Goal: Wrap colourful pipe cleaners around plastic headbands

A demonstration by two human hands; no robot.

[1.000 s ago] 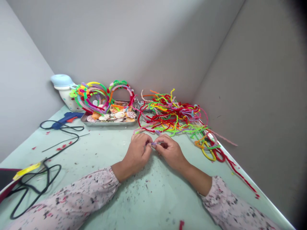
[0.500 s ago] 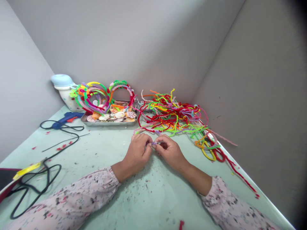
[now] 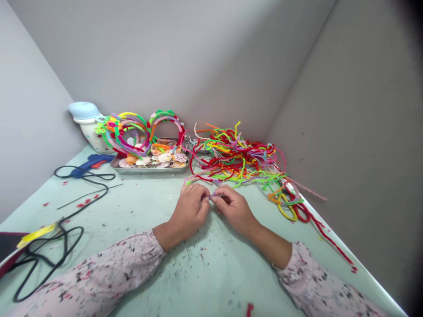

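And here we are at a small craft workspace, a pale green bench (image 3: pixel 205 281) boxed in by plain grey walls (image 3: pixel 185 57). The signs are all here: a bright heap of fuzzy craft stems (image 3: pixel 236 154), a metal tray (image 3: pixel 150 170) of seashells (image 3: pixel 163 157), decorated hoops (image 3: pixel 167 118), a blue glue gun (image 3: pixel 86 166) and red scraps (image 3: pixel 86 202) scattered about!

shells (image 3: pixel 163 157) in tray (image 3: pixel 152 170), glue gun (image 3: pixel 89 165) left, tangled stems (image 3: pixel 231 154) right

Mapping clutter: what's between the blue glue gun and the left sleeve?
Head view: black cord, a thin dark strand and red scraps lie between glue gun and left sleeve.
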